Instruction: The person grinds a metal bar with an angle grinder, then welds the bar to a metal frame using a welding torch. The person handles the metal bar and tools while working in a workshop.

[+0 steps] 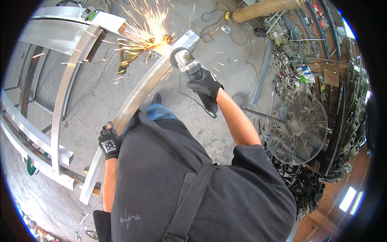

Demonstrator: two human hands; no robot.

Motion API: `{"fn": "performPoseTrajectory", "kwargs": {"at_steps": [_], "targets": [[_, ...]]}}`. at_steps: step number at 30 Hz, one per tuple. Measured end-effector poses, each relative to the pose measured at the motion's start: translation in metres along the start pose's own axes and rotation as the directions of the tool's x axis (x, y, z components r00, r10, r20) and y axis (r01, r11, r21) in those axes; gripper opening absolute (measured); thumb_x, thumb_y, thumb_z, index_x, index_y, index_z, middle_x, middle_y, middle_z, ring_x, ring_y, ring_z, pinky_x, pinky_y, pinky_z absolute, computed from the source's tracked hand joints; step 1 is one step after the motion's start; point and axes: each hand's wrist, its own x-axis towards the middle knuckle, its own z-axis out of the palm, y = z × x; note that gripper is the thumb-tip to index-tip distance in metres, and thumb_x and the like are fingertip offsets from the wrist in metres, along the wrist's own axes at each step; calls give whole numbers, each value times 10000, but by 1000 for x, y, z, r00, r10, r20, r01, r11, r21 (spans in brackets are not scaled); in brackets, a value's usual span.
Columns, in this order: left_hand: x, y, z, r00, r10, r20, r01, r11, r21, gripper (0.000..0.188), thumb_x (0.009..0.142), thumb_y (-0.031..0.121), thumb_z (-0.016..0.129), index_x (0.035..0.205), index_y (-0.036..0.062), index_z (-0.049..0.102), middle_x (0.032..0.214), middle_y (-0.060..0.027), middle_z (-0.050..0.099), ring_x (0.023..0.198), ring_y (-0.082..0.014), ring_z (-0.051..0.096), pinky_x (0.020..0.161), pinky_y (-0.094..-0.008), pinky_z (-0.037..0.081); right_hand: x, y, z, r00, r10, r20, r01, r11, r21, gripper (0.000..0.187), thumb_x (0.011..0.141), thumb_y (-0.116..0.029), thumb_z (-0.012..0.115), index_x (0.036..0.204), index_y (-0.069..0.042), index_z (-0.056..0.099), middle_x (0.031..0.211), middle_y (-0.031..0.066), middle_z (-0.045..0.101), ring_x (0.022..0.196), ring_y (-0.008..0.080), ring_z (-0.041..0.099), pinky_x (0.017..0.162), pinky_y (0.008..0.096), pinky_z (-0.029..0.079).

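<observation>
The right hand [204, 85] wraps around the angle grinder [189, 63], sparking at the rectangular metal tube's [141, 90] far end; the left hand's [109, 144] fingers curl over the tube's nearer stretch, apparently steadying it.

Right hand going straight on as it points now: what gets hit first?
The grey metal bar, met by the grinder in the right hand; its disc seems right against it, though depth is unclear.
</observation>
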Motion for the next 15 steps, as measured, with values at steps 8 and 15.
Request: {"fn": "performPoseTrajectory", "kwargs": {"at_steps": [8, 15], "targets": [[2, 8, -12, 999, 5, -45, -8, 998, -68, 321, 946, 179, 500, 1255, 101, 543, 1067, -127, 625, 953, -329, 641, 780, -474, 513, -2, -2, 2, 998, 3, 56, -6, 999, 54, 762, 627, -275, 865, 1289, -37, 573, 1169, 155, 668, 1057, 268, 646, 952, 393, 507], [-1, 6, -9, 998, 16, -61, -18, 999, -27, 297, 951, 183, 514, 1233, 100, 552, 1079, -134, 634, 948, -344, 644, 765, -483, 513, 3, -20, -3, 999, -40, 2, 40, 997, -59, 665, 633, -271, 864, 1207, -44, 615, 1126, 144, 693, 1029, 274, 660, 936, 390, 512]]}}
